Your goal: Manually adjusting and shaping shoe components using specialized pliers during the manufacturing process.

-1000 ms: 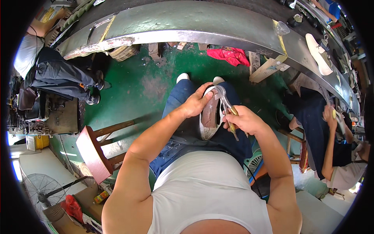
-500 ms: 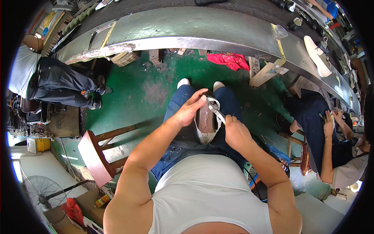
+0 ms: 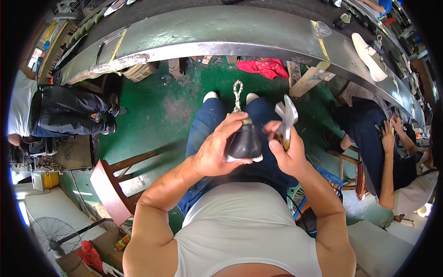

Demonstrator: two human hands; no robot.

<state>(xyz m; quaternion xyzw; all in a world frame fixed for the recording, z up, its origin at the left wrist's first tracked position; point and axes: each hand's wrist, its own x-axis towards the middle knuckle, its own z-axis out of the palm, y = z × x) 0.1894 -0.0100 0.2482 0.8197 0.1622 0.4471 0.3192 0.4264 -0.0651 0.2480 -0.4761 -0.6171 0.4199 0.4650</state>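
Note:
My left hand [image 3: 213, 150] is wrapped round a shoe [image 3: 245, 142] above my lap. The shoe's dark, smooth, rounded end faces me, and a white edge shows beneath it. From its far side a pale braided strap [image 3: 237, 94] sticks out in a loop. My fingers cover much of the shoe's left side. Just to the right, apart from the shoe, my right hand [image 3: 293, 156] grips metal lasting pliers [image 3: 290, 113] with the head pointing up and away. The right fingertips are partly blurred.
A long metal-edged bench [image 3: 198, 48] crosses ahead, with a cream shoe [image 3: 369, 57] at its right. A wooden stool [image 3: 110, 189] stands to my left. People work at both sides. Red cloth [image 3: 263, 68] lies under the bench; a fan [image 3: 50, 235] stands at lower left.
The shoe has been turned, so its dark rounded end now shows instead of its brown underside. The pliers have come away from the shoe and now point upward in my right hand.

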